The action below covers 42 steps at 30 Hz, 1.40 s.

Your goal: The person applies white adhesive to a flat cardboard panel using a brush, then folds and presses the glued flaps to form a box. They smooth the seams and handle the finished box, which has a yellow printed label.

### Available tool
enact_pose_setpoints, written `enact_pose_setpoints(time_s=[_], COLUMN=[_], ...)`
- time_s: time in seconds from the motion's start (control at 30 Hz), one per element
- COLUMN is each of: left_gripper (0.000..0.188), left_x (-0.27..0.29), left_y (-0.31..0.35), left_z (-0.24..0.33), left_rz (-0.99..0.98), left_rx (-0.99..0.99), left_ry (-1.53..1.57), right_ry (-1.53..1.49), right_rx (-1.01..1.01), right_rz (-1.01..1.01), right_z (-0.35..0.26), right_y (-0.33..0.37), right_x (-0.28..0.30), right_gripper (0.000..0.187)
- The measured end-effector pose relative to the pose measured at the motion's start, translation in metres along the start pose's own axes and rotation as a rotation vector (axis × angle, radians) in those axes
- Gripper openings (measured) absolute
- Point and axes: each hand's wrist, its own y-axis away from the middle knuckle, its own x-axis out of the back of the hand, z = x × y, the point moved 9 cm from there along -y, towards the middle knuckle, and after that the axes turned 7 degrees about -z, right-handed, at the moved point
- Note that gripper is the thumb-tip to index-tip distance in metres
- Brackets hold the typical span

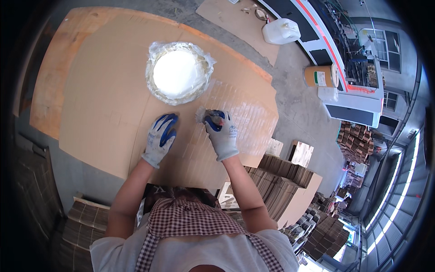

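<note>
My left hand (161,136), in a grey glove with blue-coated fingers, hovers over or rests on a brown cardboard sheet (104,95). Its fingers are stretched out and it holds nothing. My right hand (222,131), gloved alike, is closed around a small brush (200,114) with a pale, ragged end; its handle is mostly hidden by the fingers. Shiny, wet-looking streaks (249,118) run across the sheet to the right of that hand. Beyond both hands stands a round basin (152,84) lined with crumpled clear plastic, holding bright white stuff (176,75).
The sheet lies on a wooden board (56,86). Stacked cardboard (281,181) stands at the near right, with more bundles (84,231) at the near left. A white jerrycan (281,31), a brown drum (319,75) and a large machine (353,111) are at the far right.
</note>
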Motion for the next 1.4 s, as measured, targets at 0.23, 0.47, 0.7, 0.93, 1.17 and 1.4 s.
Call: enact_pose_setpoints(time_s=[0.23,0.47,0.7,0.93,1.17,1.4], left_gripper=[0.041,0.041,0.038,0.041,0.041,0.041], left_x=[-0.002,-0.002,0.002,-0.004,-0.004,-0.002], left_y=[0.000,-0.002,-0.001,-0.004,-0.003,-0.001], left_z=[-0.003,-0.001,-0.001,0.003,-0.003,-0.003], left_rz=[-0.007,-0.019,-0.008,-0.032,-0.036,-0.019], left_rx=[0.005,0.012,0.028,0.030,0.020,0.017], left_ry=[-0.003,0.010,-0.030,-0.018,-0.020,-0.043], right_ry=[0.068,-0.203,-0.035,-0.244,-0.284,0.142], right_rx=[-0.015,-0.035,-0.037,-0.073,-0.047,-0.045], right_rz=[-0.061,0.106,0.272,0.287,0.404,0.519], right_z=[-0.003,0.005,0.008,0.053,0.021,0.009], right_y=[0.031,0.003,-0.042,-0.094,-0.095,-0.096], right_x=[-0.006,0.025,0.056,0.060,0.056,0.062], right_gripper=[0.039,0.034,0.029,0.025,0.025,0.038])
